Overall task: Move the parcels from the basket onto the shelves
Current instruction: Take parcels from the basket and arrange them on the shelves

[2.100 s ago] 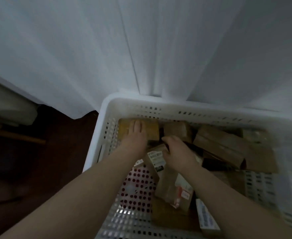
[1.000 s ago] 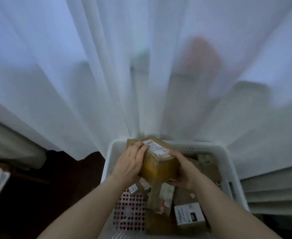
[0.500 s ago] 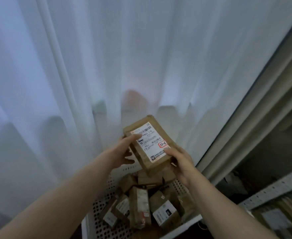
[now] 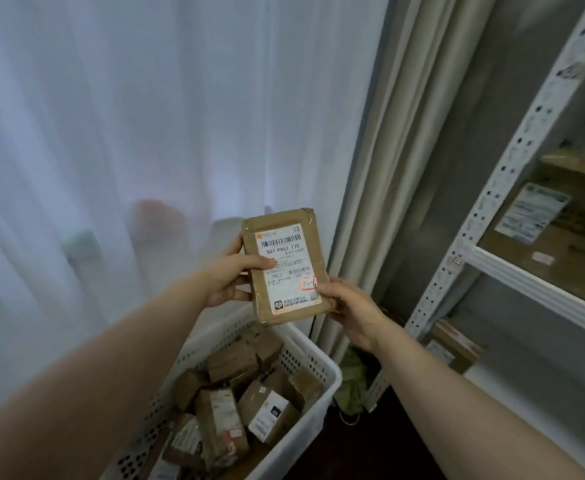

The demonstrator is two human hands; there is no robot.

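Head view: left hand and right hand grip upright parcel, label toward camera.

Fingers of the left hand are disappearing behind the parcel, and the right hand is covering its lower right corner. Fine print on the label is coming out too small to read. The basket is running off the bottom edge and the shelves off the right edge. Shapes behind the sheer curtain are showing only as blurs. The box on the shelf is blurring, its print unreadable.
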